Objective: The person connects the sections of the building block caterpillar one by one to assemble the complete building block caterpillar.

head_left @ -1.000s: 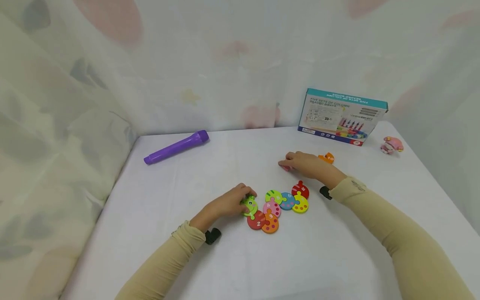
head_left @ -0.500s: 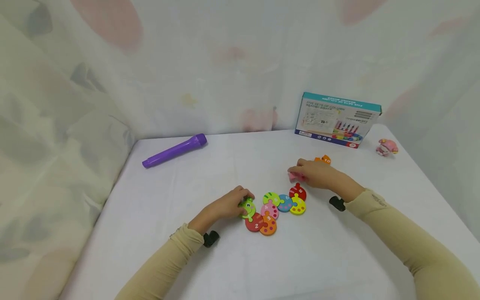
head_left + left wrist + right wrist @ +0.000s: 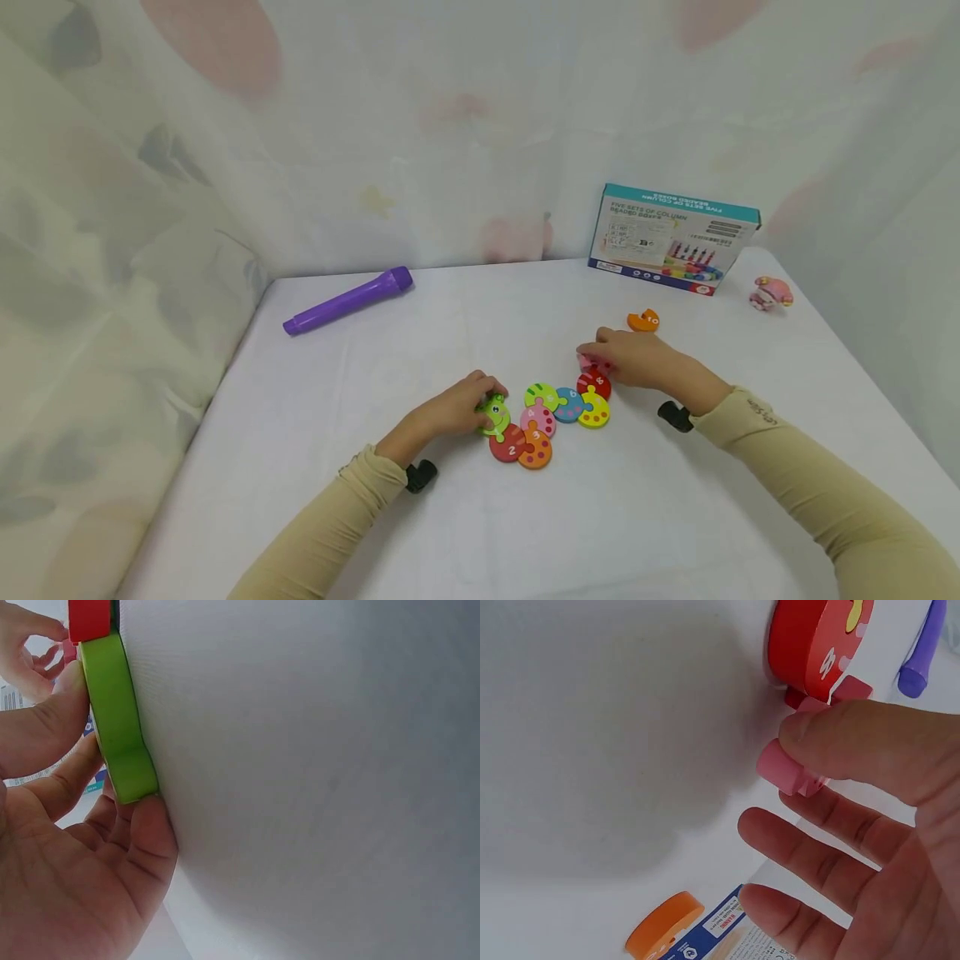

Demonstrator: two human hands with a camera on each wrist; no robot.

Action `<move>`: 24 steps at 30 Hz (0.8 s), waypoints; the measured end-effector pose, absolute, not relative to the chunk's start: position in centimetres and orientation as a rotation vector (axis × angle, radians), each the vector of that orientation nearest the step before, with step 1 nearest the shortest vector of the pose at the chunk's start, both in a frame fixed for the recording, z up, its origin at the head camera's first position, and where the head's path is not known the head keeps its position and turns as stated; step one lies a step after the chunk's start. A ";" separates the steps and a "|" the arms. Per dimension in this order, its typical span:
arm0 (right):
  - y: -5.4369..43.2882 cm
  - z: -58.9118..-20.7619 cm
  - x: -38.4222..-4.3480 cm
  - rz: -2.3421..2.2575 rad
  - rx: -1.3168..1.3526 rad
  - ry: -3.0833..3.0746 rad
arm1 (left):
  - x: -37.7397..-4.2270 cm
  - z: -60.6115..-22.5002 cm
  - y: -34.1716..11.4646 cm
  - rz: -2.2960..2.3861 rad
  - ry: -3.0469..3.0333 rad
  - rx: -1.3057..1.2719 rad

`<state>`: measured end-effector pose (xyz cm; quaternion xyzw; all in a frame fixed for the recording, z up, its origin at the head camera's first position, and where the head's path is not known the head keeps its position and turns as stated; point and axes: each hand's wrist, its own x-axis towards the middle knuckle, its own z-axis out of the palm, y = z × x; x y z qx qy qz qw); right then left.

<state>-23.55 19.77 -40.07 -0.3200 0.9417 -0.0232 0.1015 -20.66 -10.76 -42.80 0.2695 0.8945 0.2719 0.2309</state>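
Observation:
In the head view, my left hand (image 3: 450, 410) grips the green caterpillar-head puzzle piece (image 3: 495, 415) at the left end of a winding chain of numbered pieces. The left wrist view shows its thumb and fingers around the edge of that green piece (image 3: 116, 705), which lies on the table. My right hand (image 3: 637, 358) pinches a pink puzzle piece (image 3: 780, 766) between thumb and index finger, its other fingers apart. That pink piece is right at the knob of the red piece numbered 8 (image 3: 802, 645), the chain's far right end. Pink, orange, blue and yellow pieces lie between.
An orange piece numbered 10 (image 3: 642, 321) lies behind my right hand. A bead-set box (image 3: 675, 237) stands at the back right, beside a small pink toy figure (image 3: 771, 293). At the back left lies a purple toy microphone (image 3: 348, 302). White cloth covers the table (image 3: 420, 542).
My right hand has brought the pink piece toward me and slightly right, up to the red 8 piece. The orange 10 piece shows more fully. My left hand stays on the green head.

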 end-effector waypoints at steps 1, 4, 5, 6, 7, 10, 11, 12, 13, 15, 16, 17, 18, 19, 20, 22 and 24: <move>19.8 -40.2 -23.6 -0.054 -0.954 2.786 | -20.7 -42.8 -10.8 0.751 2.458 0.740; 19.8 -40.4 -23.6 -0.032 -0.954 2.799 | -20.6 -42.7 -10.8 0.760 2.457 0.741; 19.8 -40.5 -23.7 -0.024 -0.949 2.802 | -20.6 -42.7 -10.8 0.761 2.457 0.741; 19.8 -40.5 -23.7 -0.018 -0.946 2.803 | -20.6 -42.6 -10.8 0.763 2.458 0.741; 19.8 -40.6 -23.7 -0.015 -0.945 2.805 | -20.6 -42.5 -10.8 0.764 2.458 0.742; 19.8 -40.9 -23.7 -0.007 -0.939 2.813 | -20.6 -42.5 -10.8 0.762 2.459 0.739; 19.7 -41.0 -23.7 -0.003 -0.940 2.816 | -20.7 -42.5 -10.8 0.763 2.460 0.737; 19.7 -41.1 -23.7 0.000 -0.940 2.817 | -20.7 -42.5 -10.9 0.764 2.460 0.739; 19.7 -41.2 -23.8 0.002 -0.941 2.811 | -20.7 -42.5 -10.9 0.766 2.460 0.737; 19.8 -41.4 -23.9 0.003 -0.926 2.789 | -20.7 -42.6 -11.0 0.766 2.460 0.733; 19.9 -41.4 -23.9 -0.001 -0.919 2.772 | -20.7 -42.7 -11.0 0.764 2.460 0.734; 20.0 -41.4 -24.0 -0.018 -0.908 2.751 | -20.6 -42.7 -11.0 0.764 2.457 0.733; 20.1 -41.3 -24.0 -0.046 -0.890 2.729 | -20.6 -42.7 -11.0 0.764 2.456 0.733; 20.3 -41.1 -23.9 -0.092 -0.863 2.707 | -20.6 -42.8 -11.0 0.765 2.454 0.731; 20.5 -40.9 -23.9 -0.152 -0.826 2.693 | -20.6 -42.8 -11.0 0.762 2.453 0.732; 21.2 -40.4 -24.1 -0.276 -0.758 2.696 | -20.6 -42.8 -10.9 0.764 2.451 0.735; 22.0 -39.7 -24.4 -0.372 -0.681 2.745 | -20.6 -42.8 -10.9 0.761 2.451 0.739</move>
